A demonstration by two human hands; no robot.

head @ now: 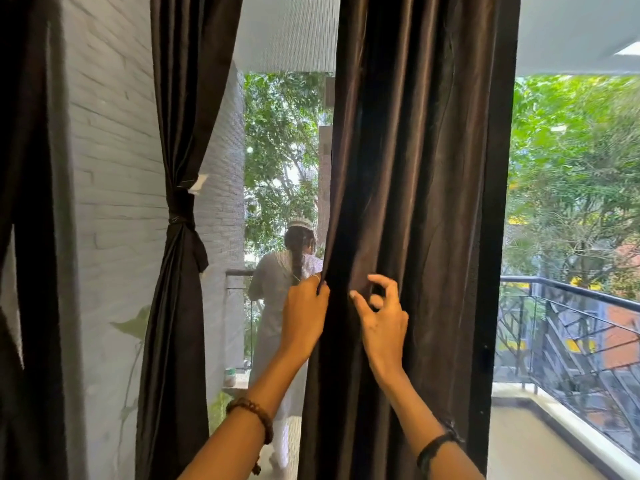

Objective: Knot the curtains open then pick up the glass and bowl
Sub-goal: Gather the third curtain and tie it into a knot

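Dark brown satin is bunching under the left hand (304, 311), whose fingers are curling round the left edge of the loose curtain (415, 202) and gripping it. The right hand (379, 318) is hovering just beside it, in front of the same panel, thumb and fingers half curled and spread; it is grasping nothing, though its fingertips may be brushing the cloth, which I cannot settle.

From that grip the curtain is running straight up out of view and straight down past both forearms, so its long axis is vertical and the bulk of its width is lying to the right of both hands. The right hand is therefore the nearer one to the free folds; gathering them leftward toward the held edge looks like the coming move.

Further left, the tied curtain (180, 216) is already hanging cinched at its middle beside the white brick wall (114, 168). Beyond the gap, a person in white (277, 299) is standing on the balcony by the railing (571, 289).

The glass and bowl are not showing here.
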